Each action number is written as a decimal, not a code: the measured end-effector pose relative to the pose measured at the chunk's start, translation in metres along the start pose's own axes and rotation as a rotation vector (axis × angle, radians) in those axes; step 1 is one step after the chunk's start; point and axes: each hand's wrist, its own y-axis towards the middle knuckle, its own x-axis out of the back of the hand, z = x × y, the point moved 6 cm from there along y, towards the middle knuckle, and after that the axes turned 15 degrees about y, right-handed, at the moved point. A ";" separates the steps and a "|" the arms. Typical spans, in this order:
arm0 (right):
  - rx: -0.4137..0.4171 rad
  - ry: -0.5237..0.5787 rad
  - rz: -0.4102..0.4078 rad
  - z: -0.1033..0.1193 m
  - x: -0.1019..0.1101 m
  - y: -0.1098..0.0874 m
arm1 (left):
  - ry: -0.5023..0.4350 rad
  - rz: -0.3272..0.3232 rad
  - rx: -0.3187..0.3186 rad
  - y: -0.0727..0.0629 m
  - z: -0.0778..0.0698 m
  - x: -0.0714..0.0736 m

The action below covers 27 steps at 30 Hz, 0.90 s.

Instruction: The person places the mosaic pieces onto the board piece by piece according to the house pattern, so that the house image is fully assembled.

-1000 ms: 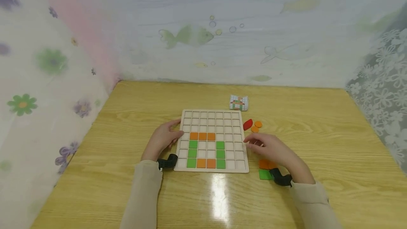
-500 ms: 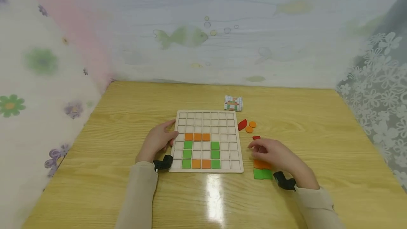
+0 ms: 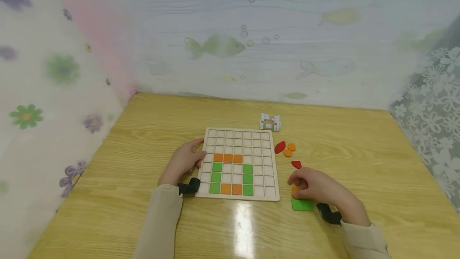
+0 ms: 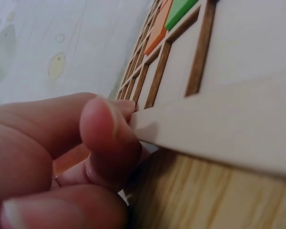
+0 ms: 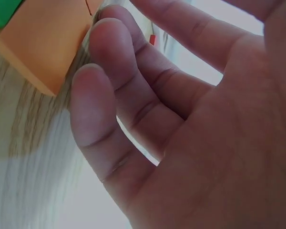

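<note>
A wooden grid board (image 3: 264, 185) lies on the table with orange and green square tiles set in its cells. My left hand (image 3: 183, 162) holds the board's left rim. In the left wrist view, the thumb (image 4: 105, 121) is against that rim with the index finger alongside. To the right of the board, my right hand (image 3: 320, 185) is low over orange square tiles (image 3: 294, 192), thumb tip at one of them, fingers bent. The right wrist view shows bent fingers (image 5: 93, 105) beside an orange tile (image 5: 43, 43), part of which is out of frame.
Two green square tiles (image 3: 302, 205) lie just in front of the orange ones. A red quarter-shaped piece (image 3: 296, 164), a red leaf-shaped piece (image 3: 280, 147) and two orange discs (image 3: 291, 147) lie farther back. A pattern card (image 3: 270, 122) sits behind the board.
My right hand has moved from the board's right edge, rightward and toward me, to the orange tiles. The red quarter-shaped piece has come into view. The left hand stays at the rim.
</note>
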 end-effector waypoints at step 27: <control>-0.032 -0.108 -0.076 0.005 0.001 0.000 | -0.089 0.023 -0.056 0.002 0.003 -0.002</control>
